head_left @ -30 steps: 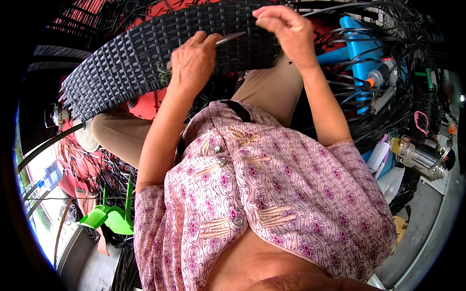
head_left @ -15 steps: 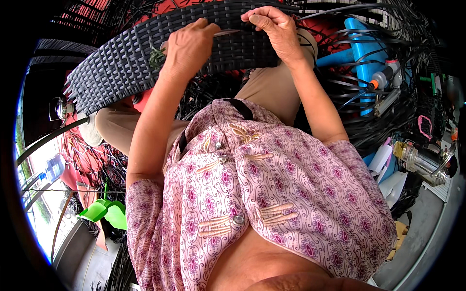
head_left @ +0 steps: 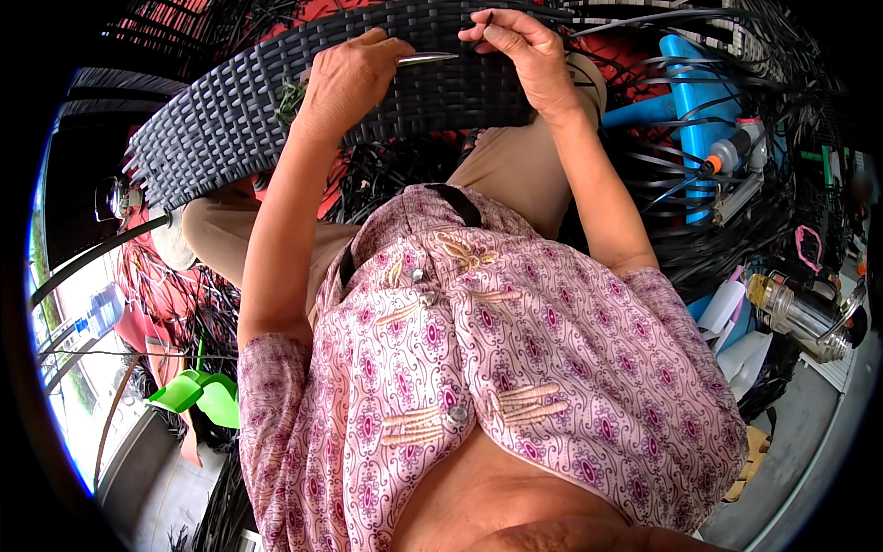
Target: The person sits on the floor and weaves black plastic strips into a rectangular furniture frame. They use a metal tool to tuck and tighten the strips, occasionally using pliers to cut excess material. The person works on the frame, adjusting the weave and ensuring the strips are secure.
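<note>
A curved panel of dark grey woven plastic strips (head_left: 216, 120) lies across my lap. Over its middle, my left hand (head_left: 349, 81) is closed around a pointed metal tool (head_left: 429, 58), whose silver tip sticks out to the right. Frayed green material (head_left: 290, 101) shows beside that hand's wrist; whether it belongs to the tool, I cannot tell. My right hand (head_left: 532, 60), just right of the tip, pinches a short dark strip (head_left: 488, 20) between thumb and finger. The tool's handle is hidden in my left palm.
Loose black strips (head_left: 782, 83) fan out on the right, across a blue plastic piece (head_left: 692, 110). Near it lie a bottle with an orange tip (head_left: 727, 152) and a glass jar (head_left: 800, 313). At left are a green scoop (head_left: 198, 396) and tangled strips (head_left: 175, 304).
My left hand has shifted slightly left and turned, and the metal tip now shows more clearly. My right hand stays in nearly the same place, with the dark strip now visible in its pinch.
</note>
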Tool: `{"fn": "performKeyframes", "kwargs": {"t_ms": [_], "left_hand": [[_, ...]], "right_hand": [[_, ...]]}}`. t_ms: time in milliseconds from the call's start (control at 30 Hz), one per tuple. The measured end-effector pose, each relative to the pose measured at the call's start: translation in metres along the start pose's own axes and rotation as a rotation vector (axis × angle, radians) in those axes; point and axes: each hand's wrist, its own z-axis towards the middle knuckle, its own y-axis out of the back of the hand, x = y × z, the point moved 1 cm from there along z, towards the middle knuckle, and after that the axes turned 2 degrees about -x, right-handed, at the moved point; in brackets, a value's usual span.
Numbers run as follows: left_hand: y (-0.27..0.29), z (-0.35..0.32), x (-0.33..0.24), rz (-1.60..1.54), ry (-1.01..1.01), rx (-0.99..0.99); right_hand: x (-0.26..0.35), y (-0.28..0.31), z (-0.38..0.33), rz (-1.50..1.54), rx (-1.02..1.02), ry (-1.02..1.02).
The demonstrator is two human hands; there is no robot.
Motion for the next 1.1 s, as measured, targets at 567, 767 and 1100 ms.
{"fn": "performKeyframes", "kwargs": {"t_ms": [567, 767, 1100], "left_hand": [[-0.028, 0.015, -0.015, -0.057, 0.035, -0.014], [-0.029, 0.014, -0.014, -0.062, 0.062, -0.002], [-0.025, 0.011, -0.012, -0.102, 0.044, -0.067]], "right_hand": [[0.0, 0.015, -0.003, 0.149, -0.167, -0.168], [0.043, 0.008, -0.011, -0.819, 0.036, -0.191], [0.023, -0.01, -0.007, -1.174, 0.083, 0.064]]}}
